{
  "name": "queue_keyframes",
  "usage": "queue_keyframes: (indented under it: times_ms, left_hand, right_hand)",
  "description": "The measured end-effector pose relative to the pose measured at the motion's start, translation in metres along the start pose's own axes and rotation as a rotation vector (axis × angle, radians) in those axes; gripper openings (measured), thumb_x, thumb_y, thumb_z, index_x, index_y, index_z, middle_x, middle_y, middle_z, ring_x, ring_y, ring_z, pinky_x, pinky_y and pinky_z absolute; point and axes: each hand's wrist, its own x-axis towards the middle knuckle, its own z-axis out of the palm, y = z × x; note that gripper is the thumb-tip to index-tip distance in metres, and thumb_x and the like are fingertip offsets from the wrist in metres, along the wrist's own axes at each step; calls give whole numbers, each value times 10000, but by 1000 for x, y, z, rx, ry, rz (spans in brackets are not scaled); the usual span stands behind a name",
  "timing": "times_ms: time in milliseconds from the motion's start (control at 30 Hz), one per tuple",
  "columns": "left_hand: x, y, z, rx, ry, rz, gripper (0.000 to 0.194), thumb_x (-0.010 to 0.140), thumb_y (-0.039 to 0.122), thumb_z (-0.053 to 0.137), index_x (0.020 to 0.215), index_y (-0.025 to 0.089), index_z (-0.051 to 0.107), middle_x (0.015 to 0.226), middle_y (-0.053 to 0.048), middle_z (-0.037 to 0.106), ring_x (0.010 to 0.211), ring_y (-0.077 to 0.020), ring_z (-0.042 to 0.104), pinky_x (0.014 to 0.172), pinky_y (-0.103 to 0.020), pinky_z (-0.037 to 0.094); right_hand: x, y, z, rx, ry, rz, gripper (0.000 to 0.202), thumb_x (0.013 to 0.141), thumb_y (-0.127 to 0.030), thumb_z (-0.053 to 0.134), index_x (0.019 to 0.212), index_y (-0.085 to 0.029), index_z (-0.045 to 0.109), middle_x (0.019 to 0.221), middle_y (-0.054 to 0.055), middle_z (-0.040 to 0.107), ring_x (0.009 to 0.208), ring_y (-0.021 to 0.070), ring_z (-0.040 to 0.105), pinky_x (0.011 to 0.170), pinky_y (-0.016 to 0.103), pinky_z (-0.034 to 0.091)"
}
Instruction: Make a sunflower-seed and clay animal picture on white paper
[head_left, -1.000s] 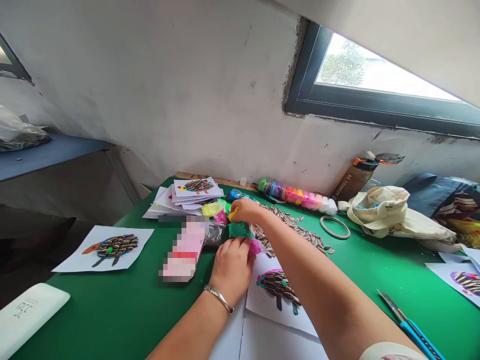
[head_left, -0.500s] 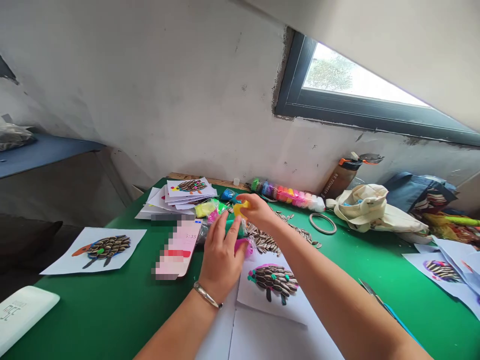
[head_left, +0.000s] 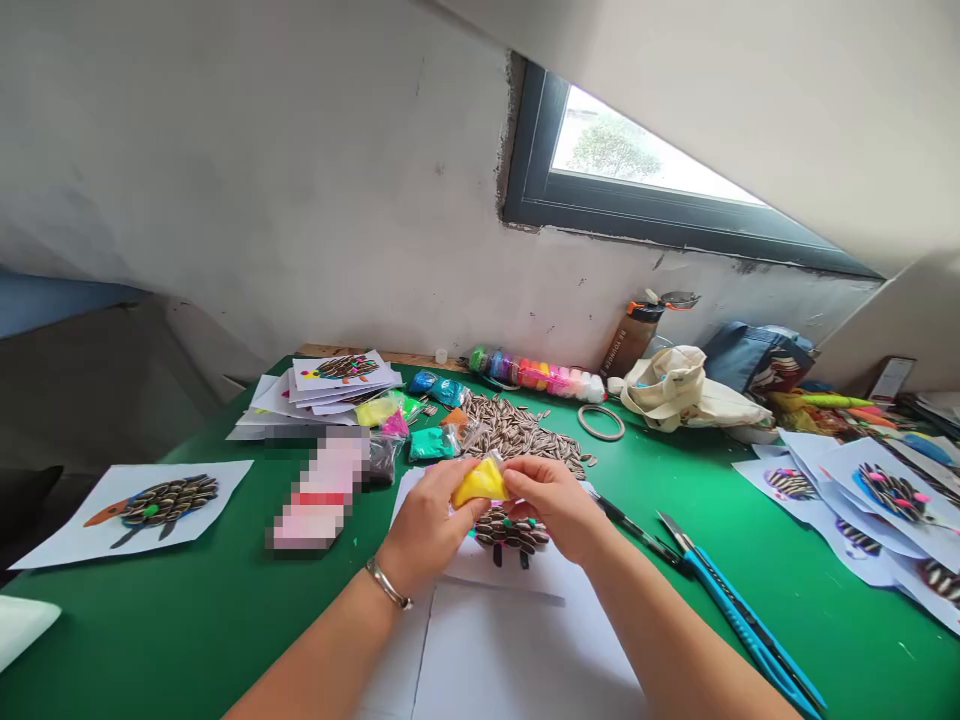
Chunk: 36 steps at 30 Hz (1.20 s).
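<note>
A small packet of yellow clay (head_left: pixel 480 483) is held between both hands above a seed-covered animal picture (head_left: pixel 512 535). My left hand (head_left: pixel 433 510), with a bracelet at the wrist, grips its left side between thumb and fingers. At the packet's right end, my right hand (head_left: pixel 553 500) pinches the clear wrapping. White paper (head_left: pixel 517 640) lies under the picture, which the hands partly cover. Behind the hands spreads a pile of sunflower seeds (head_left: pixel 510 430), with a green packet (head_left: pixel 431 444) and other coloured packets to its left.
A blurred phone (head_left: pixel 319 490) and another seed picture (head_left: pixel 161 508) lie left. On the right are a blue cutter (head_left: pixel 750 610), a black pen (head_left: pixel 641 530) and loose pictures (head_left: pixel 862 500). A bottle (head_left: pixel 631 340) and cloth bag (head_left: pixel 675 390) stand behind.
Both hands have come back from the packets with the yellow one and now hold it over the picture. The view has shifted to the right.
</note>
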Motion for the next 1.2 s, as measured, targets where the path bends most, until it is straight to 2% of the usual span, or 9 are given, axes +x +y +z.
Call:
queue_keyframes:
  times_ms: [133,267,500,633,800,900,1000,1067,1200]
  left_hand:
    - [-1,8,1,-132,-100,-118,481,783,394,673,1212,179,627,1220,-106,668,1114,-280,611,988,-433,483]
    - [1,13,0,-355,-179,-327,590,742,479,714,1221,147,619,1120,-117,685,963,-271,650,831,-386,542]
    - [4,15,4,-987,-258,-440,490,673,416,843,1052,150,684,820,-13,645,684,-130,600,646,-246,500]
    - [3,20,3,-1163,-263,-461,408,694,373,847,1003,157,691,818,-15,651,690,-115,594,672,-243,492]
    - [3,17,2,-1137,-208,-473,409,670,363,864,975,158,685,793,-7,645,664,-108,577,645,-237,479]
    - [3,13,5,-999,-169,-457,447,637,400,873,948,139,687,764,-1,624,641,-109,557,620,-241,476]
    - [4,12,5,-880,-197,-453,473,637,447,855,936,124,681,739,-3,614,630,-113,546,604,-241,466]
    - [4,12,5,-835,-219,-454,488,652,459,835,961,117,674,744,-9,617,638,-120,553,610,-244,468]
    - [2,10,6,-749,-183,-453,537,660,473,807,1027,113,655,794,-28,637,674,-149,582,633,-268,491]
  right_hand:
    - [-9,9,-1,-16,69,-63,242,720,-384,716,747,-152,650,647,-16,579,590,95,490,575,236,393]
    - [-14,11,0,12,99,-107,247,725,-362,740,692,-160,601,614,-41,530,569,76,424,545,214,332]
    - [-18,15,1,510,-235,-65,335,777,-415,756,713,-182,525,673,-20,579,606,106,541,606,239,401]
    - [-20,16,7,584,-271,-59,314,832,-429,702,743,-191,518,627,-24,547,610,119,534,665,269,413]
    - [-18,21,5,454,-208,-11,327,823,-447,697,736,-193,511,602,-41,506,576,106,485,632,256,374]
    - [-16,21,2,208,-45,-22,344,780,-454,726,703,-187,523,590,-48,497,562,100,462,568,235,323]
    - [-18,16,-1,73,87,-140,312,716,-399,783,723,-189,552,660,-48,520,621,101,454,583,230,335]
    - [-20,12,-3,63,77,-176,291,694,-387,797,753,-188,594,712,-38,546,664,108,465,608,234,355]
    - [-22,10,-3,29,58,-103,324,741,-476,746,866,-183,690,756,-5,593,686,126,495,641,258,388]
